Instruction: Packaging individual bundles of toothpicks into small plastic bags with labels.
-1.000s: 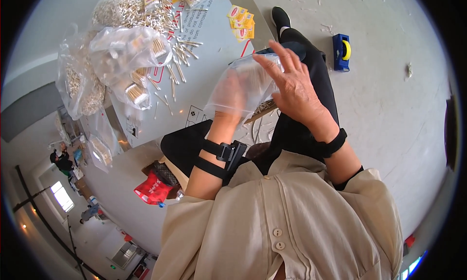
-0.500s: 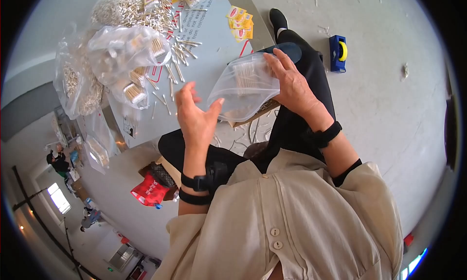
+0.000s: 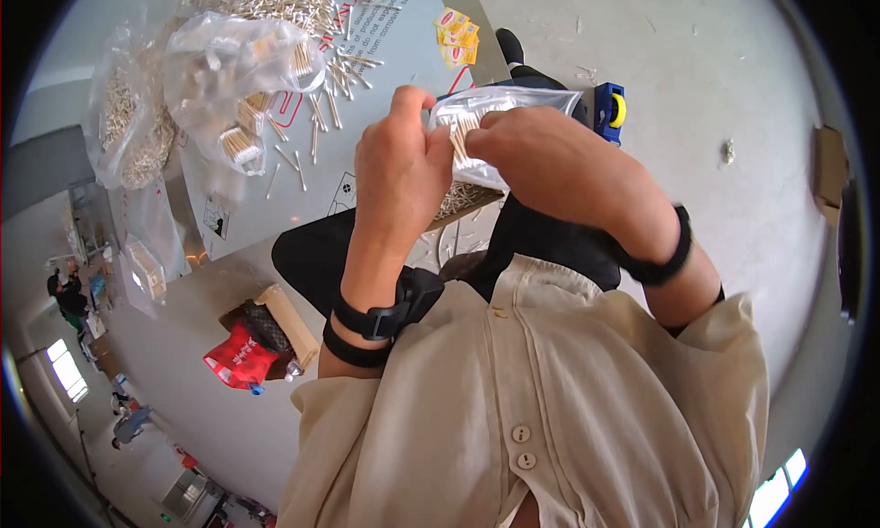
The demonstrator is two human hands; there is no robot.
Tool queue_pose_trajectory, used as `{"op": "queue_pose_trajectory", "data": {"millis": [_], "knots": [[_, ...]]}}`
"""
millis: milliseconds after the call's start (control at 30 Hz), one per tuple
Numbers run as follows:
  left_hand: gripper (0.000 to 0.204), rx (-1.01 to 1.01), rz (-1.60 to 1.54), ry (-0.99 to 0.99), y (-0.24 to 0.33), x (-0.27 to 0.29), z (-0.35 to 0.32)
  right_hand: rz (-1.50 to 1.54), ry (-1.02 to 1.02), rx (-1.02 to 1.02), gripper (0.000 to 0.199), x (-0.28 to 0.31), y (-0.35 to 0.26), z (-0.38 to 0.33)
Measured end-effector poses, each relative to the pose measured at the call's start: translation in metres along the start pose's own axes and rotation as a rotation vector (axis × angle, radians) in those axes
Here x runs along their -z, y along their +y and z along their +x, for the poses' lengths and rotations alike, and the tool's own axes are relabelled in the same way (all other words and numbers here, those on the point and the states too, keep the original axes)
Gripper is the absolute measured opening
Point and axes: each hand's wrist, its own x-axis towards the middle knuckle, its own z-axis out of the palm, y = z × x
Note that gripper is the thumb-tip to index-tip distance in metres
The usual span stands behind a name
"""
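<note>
A clear plastic zip bag (image 3: 541,98) is held up in front of me, its mouth spread apart. Inside it, a bundle of cotton swabs (image 3: 465,125) shows between my hands. My left hand (image 3: 401,166) is closed on the bag's left edge, thumb and forefinger bent. My right hand (image 3: 559,161) reaches over the bag from the right with curled fingers. Its fingertips are against the swabs, though the palm hides part of the grip. Just below the bag, an open cardboard box (image 3: 477,204) of loose swabs sits by my lap.
On the grey table (image 3: 302,203) at the left lie loose swabs (image 3: 332,106), plastic bags (image 3: 229,65) of swabs and yellow packets (image 3: 456,35). A blue tape dispenser (image 3: 608,113) stands on the floor. Behind my left arm is a cardboard box (image 3: 291,331) with a red bag (image 3: 240,356).
My left hand has moved up and right and taken hold of the bag's edge. The right hand has swung over the bag, fingers now at the swabs. The bag's mouth has opened.
</note>
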Motion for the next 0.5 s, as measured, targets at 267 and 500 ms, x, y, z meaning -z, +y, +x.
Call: {"op": "queue_pose_trajectory", "data": {"millis": [267,500], "knots": [[0.023,-0.040,-0.472,-0.147,0.002,0.007,0.015,-0.107,0.067,0.247,0.024,-0.082,0.068,0.033],[0.021,0.078,-0.969,-0.247,0.027,0.007,0.019,0.269,-0.111,-0.013,0.021,-0.076,0.067,0.031]]}}
